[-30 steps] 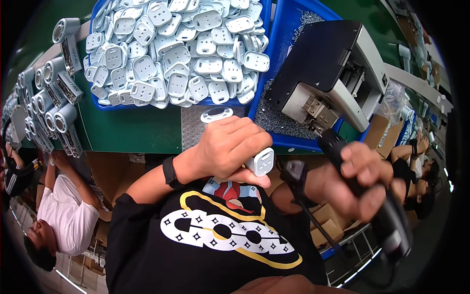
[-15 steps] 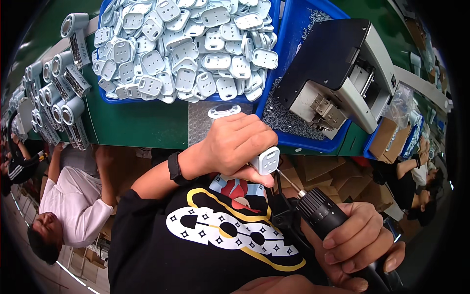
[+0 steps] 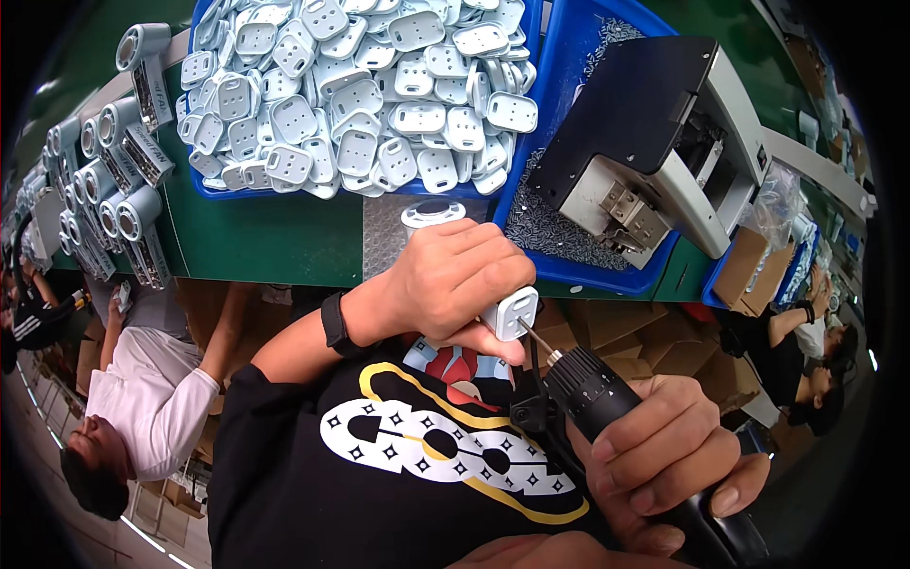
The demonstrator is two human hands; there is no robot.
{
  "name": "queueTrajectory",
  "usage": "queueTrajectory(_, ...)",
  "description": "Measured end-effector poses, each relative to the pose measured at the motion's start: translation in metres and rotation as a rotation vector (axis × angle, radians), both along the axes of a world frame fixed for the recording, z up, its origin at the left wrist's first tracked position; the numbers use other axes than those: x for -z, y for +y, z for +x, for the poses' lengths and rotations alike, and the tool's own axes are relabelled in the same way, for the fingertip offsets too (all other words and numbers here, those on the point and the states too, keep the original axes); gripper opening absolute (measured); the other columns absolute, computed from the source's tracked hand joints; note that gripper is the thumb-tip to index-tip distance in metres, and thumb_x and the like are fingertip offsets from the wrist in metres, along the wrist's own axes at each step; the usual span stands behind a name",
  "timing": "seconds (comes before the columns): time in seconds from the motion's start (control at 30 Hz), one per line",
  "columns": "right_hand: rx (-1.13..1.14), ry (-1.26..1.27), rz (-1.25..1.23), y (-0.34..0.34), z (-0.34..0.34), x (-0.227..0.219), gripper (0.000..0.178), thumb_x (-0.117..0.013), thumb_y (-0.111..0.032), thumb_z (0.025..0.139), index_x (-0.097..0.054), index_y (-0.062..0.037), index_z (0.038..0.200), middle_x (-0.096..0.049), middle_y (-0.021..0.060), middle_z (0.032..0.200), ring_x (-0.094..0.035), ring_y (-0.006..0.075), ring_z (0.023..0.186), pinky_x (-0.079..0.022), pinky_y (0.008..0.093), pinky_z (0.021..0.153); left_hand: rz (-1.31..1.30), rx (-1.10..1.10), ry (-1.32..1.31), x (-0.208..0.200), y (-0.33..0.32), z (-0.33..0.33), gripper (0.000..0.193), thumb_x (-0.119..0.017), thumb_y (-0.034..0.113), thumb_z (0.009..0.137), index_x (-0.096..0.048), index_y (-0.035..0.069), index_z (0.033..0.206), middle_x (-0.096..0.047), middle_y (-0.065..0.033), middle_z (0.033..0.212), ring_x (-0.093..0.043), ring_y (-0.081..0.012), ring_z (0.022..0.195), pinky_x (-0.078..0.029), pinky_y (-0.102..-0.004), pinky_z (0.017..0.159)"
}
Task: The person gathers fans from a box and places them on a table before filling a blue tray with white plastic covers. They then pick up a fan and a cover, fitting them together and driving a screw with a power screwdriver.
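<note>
My left hand [image 3: 464,280] is closed around the handle of a pale handheld fan [image 3: 431,213], whose round head sticks out on the far side of my fist. The handle's end carries a small white plate with holes [image 3: 518,311], facing right. My right hand [image 3: 668,455] grips a black electric screwdriver [image 3: 590,387] from the lower right. Its thin bit reaches up and left to the plate and appears to touch it at one of the holes. My fist hides most of the fan's handle.
Beyond my hands, a blue tray [image 3: 341,193] is heaped with white plates. To its right, a blue bin [image 3: 559,273] of loose screws holds a black and grey screw feeder [image 3: 630,123]. Several similar fans [image 3: 137,213] stand at left. Bubble wrap [image 3: 379,228] lies under the fan head. Co-workers sit at both sides.
The screwdriver and my right hand have moved up and left, bringing the bit from beside the plate onto its face. My left hand has shifted slightly. The person at left has moved an arm.
</note>
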State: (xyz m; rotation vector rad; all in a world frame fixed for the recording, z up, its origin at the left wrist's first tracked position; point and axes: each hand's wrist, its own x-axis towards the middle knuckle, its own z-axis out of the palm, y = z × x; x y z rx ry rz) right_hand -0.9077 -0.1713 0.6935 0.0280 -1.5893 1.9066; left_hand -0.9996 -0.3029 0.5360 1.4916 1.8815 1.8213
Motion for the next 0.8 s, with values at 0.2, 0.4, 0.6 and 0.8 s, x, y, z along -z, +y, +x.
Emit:
queueTrajectory(0.2, 0.440, 0.000, 0.238, 0.044, -0.010, 0.039, 0.036, -0.063, -0.026, 0.094, -0.045, -0.0075, 0.120, -0.053, 0.0077, 0.080, -0.053, 0.0192, 0.059, -0.049, 0.0350, 0.056, -0.004, 0.044, 0.035, -0.006, 0.004, 0.005, 0.066, -0.068, 0.062, 0.084, -0.056, 0.000, 0.099, -0.062, -0.0107, 0.080, -0.064, -0.0267, 0.064, -0.051, -0.0327, 0.053)
queueTrajectory(0.4, 0.332, -0.040, 0.047, 0.031, 0.005, 0.033, 0.034, -0.066, -0.023, 0.093, -0.046, -0.0075, 0.115, -0.054, 0.0081, 0.075, -0.054, 0.0190, 0.055, -0.050, 0.0349, 0.055, -0.004, 0.018, 0.061, 0.000, 0.005, 0.002, 0.066, -0.068, 0.063, 0.083, -0.057, -0.001, 0.098, -0.062, -0.0108, 0.080, -0.065, -0.0270, 0.065, -0.051, -0.0332, 0.054)
queueTrajectory(0.6, 0.021, -0.005, -0.042, 0.010, 0.025, -0.007, 0.040, -0.068, -0.020, 0.093, -0.044, -0.0101, 0.123, -0.053, 0.0031, 0.074, -0.056, 0.0169, 0.056, -0.053, 0.0317, 0.054, -0.026, 0.031, 0.041, 0.002, -0.001, 0.003, 0.066, -0.067, 0.063, 0.084, -0.057, -0.001, 0.098, -0.062, -0.0107, 0.081, -0.064, -0.0273, 0.065, -0.050, -0.0336, 0.053)
queueTrajectory(0.8, -0.055, 0.152, -0.062, 0.005, 0.007, 0.017, 0.040, -0.074, -0.024, 0.086, -0.047, -0.0063, 0.110, -0.054, -0.0014, 0.073, -0.053, 0.0090, 0.053, -0.048, 0.0263, 0.053, -0.024, 0.045, 0.038, -0.004, -0.005, 0.004, 0.066, -0.067, 0.062, 0.084, -0.056, -0.001, 0.101, -0.063, -0.0108, 0.081, -0.063, -0.0275, 0.065, -0.049, -0.0353, 0.054)
